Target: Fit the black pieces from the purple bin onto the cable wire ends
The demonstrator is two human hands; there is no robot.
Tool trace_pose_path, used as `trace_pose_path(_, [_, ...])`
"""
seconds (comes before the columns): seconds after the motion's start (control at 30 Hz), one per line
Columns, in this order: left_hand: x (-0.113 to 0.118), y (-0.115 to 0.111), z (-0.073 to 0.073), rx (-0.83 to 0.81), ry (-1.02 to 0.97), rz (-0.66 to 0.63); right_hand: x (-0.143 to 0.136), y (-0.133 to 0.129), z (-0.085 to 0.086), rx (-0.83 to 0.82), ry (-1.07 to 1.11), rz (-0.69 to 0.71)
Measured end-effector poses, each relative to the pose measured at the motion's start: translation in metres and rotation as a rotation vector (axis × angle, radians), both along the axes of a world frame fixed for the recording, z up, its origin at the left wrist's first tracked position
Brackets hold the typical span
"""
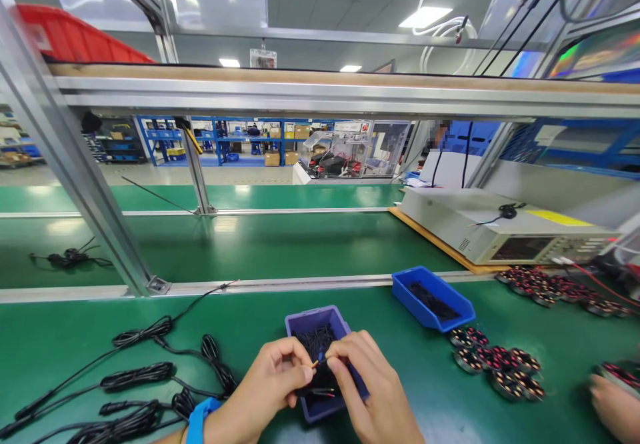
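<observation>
My left hand (275, 376), with a blue wristband (201, 417), pinches a thin yellow-orange wire (315, 365) between thumb and forefinger. Close beside it, the thumb and forefinger of my right hand (367, 381) are pinched together near the wire's end. What they grip is too small to make out; a dark bit shows at the fingertips. Both hands are over a purple bin (345, 326) full of short black pieces (315, 339). Below my fingers a cable end shows stripped wires with a red tip (327, 393).
Coiled black cables (137, 377) lie at left. A blue bin (463, 307) with black pieces stands right of the purple one. Round motor parts (500, 364) sit further right, near another person's hand (613, 404). A grey instrument (480, 224) and metal posts (95, 164) stand behind.
</observation>
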State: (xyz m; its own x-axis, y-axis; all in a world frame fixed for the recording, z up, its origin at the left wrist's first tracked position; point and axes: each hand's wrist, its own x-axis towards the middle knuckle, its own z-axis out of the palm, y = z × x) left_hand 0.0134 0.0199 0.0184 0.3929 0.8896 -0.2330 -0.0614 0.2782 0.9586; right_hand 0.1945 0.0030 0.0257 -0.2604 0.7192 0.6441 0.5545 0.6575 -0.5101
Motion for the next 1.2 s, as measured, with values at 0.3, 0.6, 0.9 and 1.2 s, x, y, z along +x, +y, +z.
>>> trace_pose_path(0.3, [0.003, 0.001, -0.013, 0.028, -0.048, 0.028, 0.003, 0.003, -0.012, -0.037, -0.034, 0.046])
trace_pose_path(0.6, [0.002, 0.001, -0.003, -0.003, -0.047, -0.029, 0.004, 0.003, -0.009, -0.121, 0.146, -0.008])
trace_pose_path(0.9, [0.000, -0.003, 0.004, 0.031, -0.077, -0.067, -0.005, -0.001, -0.009, -0.152, 0.252, -0.037])
trace_pose_path(1.2, [0.001, -0.004, 0.013, 0.018, -0.054, -0.069, -0.005, -0.001, -0.009, -0.161, 0.284, -0.045])
